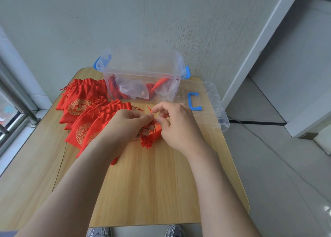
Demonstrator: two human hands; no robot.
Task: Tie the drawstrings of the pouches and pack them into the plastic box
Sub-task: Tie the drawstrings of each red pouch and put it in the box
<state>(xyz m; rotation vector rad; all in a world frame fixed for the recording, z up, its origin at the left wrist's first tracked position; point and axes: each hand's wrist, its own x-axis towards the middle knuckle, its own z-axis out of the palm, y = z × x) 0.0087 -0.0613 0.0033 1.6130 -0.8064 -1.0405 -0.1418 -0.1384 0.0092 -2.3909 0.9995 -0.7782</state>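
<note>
Mid-frame, the small red satin pouch (147,142) sits between the hands, its mouth puckered into a rosette. The left hand (129,124) and right hand (179,127) each pinch its thin drawstring (150,110), and the slippery cord probably wants drawing snug against the gathers before release. Flat gold-printed pouches (84,109) fan out left of centre, with the clear, blue-latched plastic box (141,70) above on the wood-grain table (152,192).

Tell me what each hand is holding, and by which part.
Both pinch the drawstring of one red pouch: left hand on the cord by the pouch mouth, right hand near the cord's free end.
</note>
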